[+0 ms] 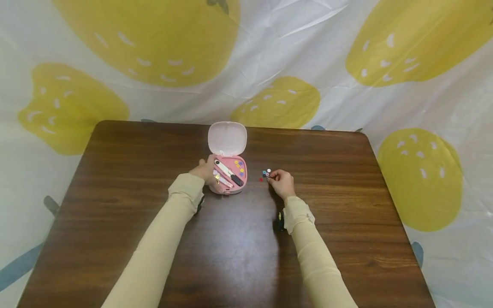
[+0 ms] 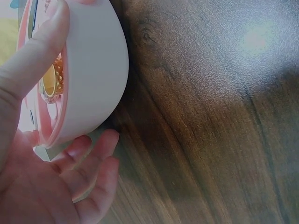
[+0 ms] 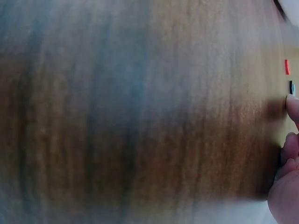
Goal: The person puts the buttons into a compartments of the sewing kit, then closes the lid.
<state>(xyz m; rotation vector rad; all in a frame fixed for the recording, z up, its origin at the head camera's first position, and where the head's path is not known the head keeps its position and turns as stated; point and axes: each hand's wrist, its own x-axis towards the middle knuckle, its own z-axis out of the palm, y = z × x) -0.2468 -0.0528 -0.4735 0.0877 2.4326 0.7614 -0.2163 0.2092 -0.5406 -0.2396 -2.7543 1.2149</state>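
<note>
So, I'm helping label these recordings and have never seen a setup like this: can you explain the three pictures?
There is no machine here, just a person's two bare hands. The big picture comes from a camera worn on the head, looking down at a brown table. The other two come from cameras on the wrists, each showing one hand closely.

The left hand holds the side of an open pink case, which contains a black-and-white tool and coloured discs. The right hand has its fingertips at some small loose discs on the table; whether it pinches one is too small to tell. A red disc lies nearby.
</note>
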